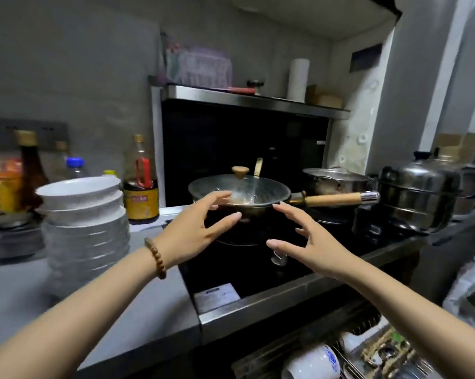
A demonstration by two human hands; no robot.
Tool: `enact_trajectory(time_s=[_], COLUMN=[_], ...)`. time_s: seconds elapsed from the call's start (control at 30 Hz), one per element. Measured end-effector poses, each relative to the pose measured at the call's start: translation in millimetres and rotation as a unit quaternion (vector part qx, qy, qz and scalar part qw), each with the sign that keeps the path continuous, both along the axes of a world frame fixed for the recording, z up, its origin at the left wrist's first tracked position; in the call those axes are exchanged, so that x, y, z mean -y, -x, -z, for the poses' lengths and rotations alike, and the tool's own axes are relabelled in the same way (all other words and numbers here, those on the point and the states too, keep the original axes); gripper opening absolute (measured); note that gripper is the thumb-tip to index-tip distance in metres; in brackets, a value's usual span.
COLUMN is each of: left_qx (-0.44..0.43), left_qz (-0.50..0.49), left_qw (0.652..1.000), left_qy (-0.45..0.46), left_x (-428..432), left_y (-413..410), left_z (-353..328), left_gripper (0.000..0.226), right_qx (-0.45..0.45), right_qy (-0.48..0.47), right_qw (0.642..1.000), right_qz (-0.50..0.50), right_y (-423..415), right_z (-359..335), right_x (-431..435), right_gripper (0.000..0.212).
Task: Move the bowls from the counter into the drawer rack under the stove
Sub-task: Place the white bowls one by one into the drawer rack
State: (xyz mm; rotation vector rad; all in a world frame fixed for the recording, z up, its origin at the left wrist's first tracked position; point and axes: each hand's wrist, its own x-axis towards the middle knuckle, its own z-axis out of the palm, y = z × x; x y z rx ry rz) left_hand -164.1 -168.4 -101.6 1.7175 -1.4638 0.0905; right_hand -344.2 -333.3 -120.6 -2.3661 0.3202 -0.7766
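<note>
Head view: my left hand [192,231] and right hand [310,242] hover spread and empty over the stove [258,274]. Bowls [84,214] sit stacked on the counter [137,302], left; rack [367,348] open below. Grabbing the whole tall stack risks toppling it.

Pretty dim in here, kind of a cool grey cast over everything. Most of the light lands on my forearms and both hands, my left hand [200,228] and my right hand [310,244] look evenly lit with soft edges. The stack of bowls [86,228] is smeared with motion blur, and the bottles behind it are mushy too. The wok lid [239,190] catches some glare, the steel steamer pot [419,192] has bright streaks. The stove top [247,266] goes nearly black. Wide-angle lens bends the walls at the edges.
</note>
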Motion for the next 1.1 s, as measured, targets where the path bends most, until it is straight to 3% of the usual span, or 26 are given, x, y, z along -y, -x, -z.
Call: enact_trajectory(time_s=[0.17, 0.37, 0.57, 0.77, 1.1], left_qx=[0.096, 0.120, 0.056, -0.036, -0.114], left_qz=[-0.091, -0.178, -0.226, -0.208, -0.164], left_qw=[0.990, 0.976, 0.972, 0.977, 0.978], left_qy=[0.042, 0.037, 0.013, 0.007, 0.064], left_x=[-67, -133, -172, -179, -164], left_y=[-39, -85, -130, -151, -163], left_z=[-33, -43, -35, -22, -7], left_gripper=[0.071, 0.070, 0.077, 0.076, 0.047], right_qx=[0.000, -0.008, -0.015, -0.019, 0.027], right_qy=[0.038, 0.069, 0.043, 0.007, -0.045], right_qw=[0.997, 0.990, 0.986, 0.983, 0.987], right_qz=[-0.065, -0.125, -0.163, -0.181, -0.153], right_y=[-59, -123, -175, -209, -236], right_z=[-26, -42, -46, -46, -39], right_x=[-43, -92, -121, -135, -149], right_gripper=[0.083, 0.079, 0.075, 0.064, 0.032])
